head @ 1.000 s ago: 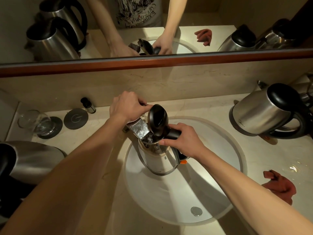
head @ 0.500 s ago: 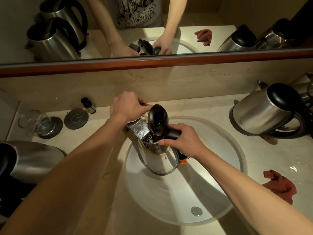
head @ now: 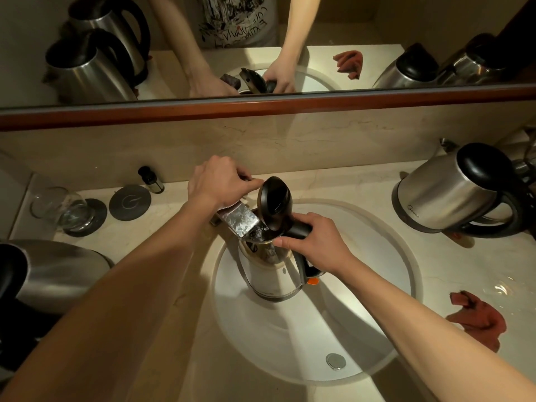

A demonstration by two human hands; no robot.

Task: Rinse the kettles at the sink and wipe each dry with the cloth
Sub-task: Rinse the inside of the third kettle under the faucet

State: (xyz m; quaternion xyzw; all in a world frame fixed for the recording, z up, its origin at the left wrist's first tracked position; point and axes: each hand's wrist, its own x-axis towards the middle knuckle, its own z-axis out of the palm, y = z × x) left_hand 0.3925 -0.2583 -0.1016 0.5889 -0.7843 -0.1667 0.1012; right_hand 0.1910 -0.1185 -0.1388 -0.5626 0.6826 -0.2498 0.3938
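change: basically nothing, kettle (head: 269,274) stays under the tap (head: 239,223), still filling
hands: left hand (head: 216,181) grasps the tap lever at 11 o'clock, right hand (head: 317,242) grips the handle
task: rinse ongoing, cloth (head: 478,319) untouched at 4 o'clock

We record dim, warm yellow light across the head view, brightest on the sink (head: 356,338) basin and the counter (head: 464,274) at right. Corners fall to near black. The arms cast soft shadows over the basin's left side. A small glare patch sits on wet counter near the cloth (head: 478,320). Wide-angle bending curves the mirror (head: 174,68) rail. Focus holds sharp at centre; edges soften.
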